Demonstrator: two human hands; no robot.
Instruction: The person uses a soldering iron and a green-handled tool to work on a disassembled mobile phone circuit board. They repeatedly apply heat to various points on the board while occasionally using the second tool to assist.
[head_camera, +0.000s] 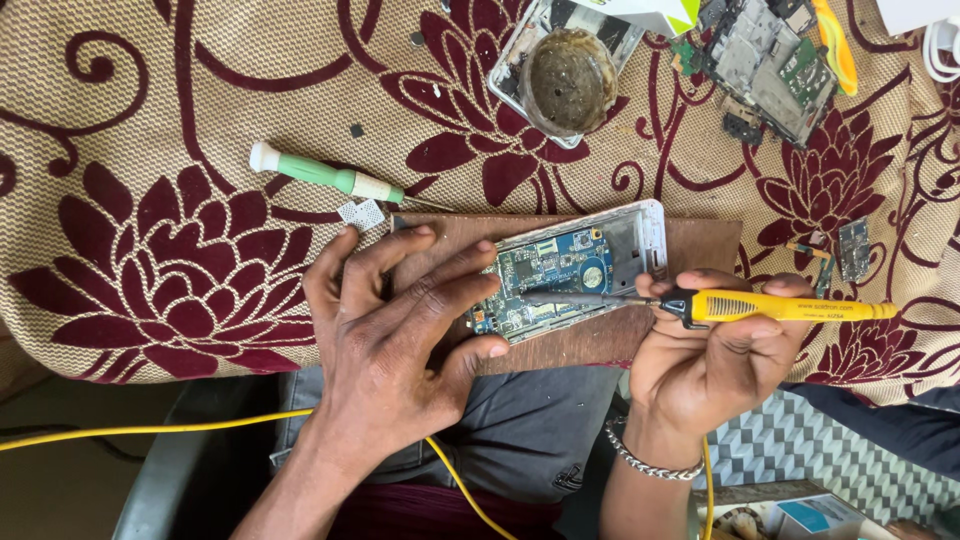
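Observation:
An opened phone (575, 265) with a blue circuit board exposed lies on a brown wooden board (700, 250). My left hand (400, 330) presses flat on the phone's left half, fingers spread, holding it down. My right hand (710, 360) grips a yellow-handled soldering iron (770, 306), and its dark metal tip (580, 298) touches the circuit board near the phone's middle. A yellow cord (150, 430) runs below my arms.
A green-handled screwdriver (325, 176) and a small white mesh piece (362, 213) lie left of the board. A round tin of dark paste (570, 80) sits on another phone part behind. More stripped phone boards (770, 60) lie at the back right on the patterned cloth (150, 150).

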